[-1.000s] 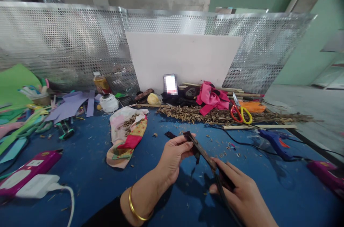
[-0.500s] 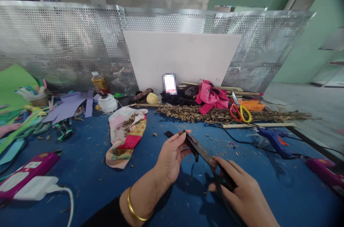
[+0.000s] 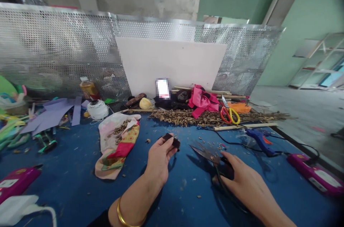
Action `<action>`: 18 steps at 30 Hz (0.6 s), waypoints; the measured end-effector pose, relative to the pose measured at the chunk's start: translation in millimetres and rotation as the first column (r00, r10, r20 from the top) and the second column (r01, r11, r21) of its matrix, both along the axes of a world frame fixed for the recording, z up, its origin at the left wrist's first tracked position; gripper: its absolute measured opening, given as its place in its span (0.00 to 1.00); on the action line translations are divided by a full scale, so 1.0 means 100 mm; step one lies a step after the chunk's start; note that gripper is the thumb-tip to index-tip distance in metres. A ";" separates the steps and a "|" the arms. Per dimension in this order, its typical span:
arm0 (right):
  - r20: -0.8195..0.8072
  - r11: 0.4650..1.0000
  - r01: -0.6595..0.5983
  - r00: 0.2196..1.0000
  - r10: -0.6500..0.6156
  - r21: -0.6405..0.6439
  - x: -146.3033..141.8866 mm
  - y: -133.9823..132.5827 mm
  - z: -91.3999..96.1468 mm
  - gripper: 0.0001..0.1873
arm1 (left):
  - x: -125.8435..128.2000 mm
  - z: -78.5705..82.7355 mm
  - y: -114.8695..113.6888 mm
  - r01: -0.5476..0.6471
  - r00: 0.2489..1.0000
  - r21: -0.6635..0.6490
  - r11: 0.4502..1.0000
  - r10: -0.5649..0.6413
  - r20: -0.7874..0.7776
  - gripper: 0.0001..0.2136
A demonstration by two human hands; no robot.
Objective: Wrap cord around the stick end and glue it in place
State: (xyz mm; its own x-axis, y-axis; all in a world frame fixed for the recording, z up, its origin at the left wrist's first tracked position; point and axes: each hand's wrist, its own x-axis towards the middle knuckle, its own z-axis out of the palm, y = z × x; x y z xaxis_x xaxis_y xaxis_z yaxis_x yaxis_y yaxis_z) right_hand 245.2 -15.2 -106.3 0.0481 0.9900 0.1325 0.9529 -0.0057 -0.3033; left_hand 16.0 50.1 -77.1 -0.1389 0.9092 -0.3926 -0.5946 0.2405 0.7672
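My left grip (image 3: 158, 162) is closed in a pinch on a small black piece (image 3: 176, 143), held above the blue surface (image 3: 185, 202). My right grip (image 3: 243, 180) is curled round the handles of dark scissors (image 3: 206, 154), their blades apart from the piece. No cut is under way; whether trimming is finished, I cannot tell. To the left, the patterned cloth (image 3: 126, 147) lies unclosed, dried bits (image 3: 118, 131) on it.

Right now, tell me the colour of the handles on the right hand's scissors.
The handles look black; the head view shows them best.
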 end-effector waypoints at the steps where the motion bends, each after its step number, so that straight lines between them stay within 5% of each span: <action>1: 0.042 1.000 -0.010 0.999 0.011 -0.017 0.04 0.01 0.00 0.29 | 0.00 0.01 0.00 0.000 1.000 -0.003 1.000 0.000 0.004 0.06; 7: 0.204 0.976 -0.176 0.958 0.200 -0.130 0.32 0.29 0.34 0.22 | 0.04 0.05 -0.06 0.095 0.995 -0.045 0.994 -0.094 0.032 0.06; 12: 0.249 0.980 0.176 0.957 -0.148 -0.095 0.57 1.26 0.70 0.16 | 0.06 0.05 -0.08 0.172 0.984 0.006 0.985 -0.172 0.039 0.10; 18: 0.217 0.921 0.365 0.918 -0.332 -0.136 0.77 2.04 0.47 0.18 | 0.04 0.04 -0.07 0.196 0.975 0.060 0.979 -0.201 0.098 0.10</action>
State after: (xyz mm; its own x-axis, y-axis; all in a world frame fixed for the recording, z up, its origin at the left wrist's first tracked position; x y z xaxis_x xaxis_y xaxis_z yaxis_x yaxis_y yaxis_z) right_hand 322.5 188.4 -58.9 0.3852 0.9228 0.0036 0.9196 -0.3835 -0.0853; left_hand 20.2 43.0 -72.7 0.0848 0.9334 -0.3488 -0.6153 0.3244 0.7185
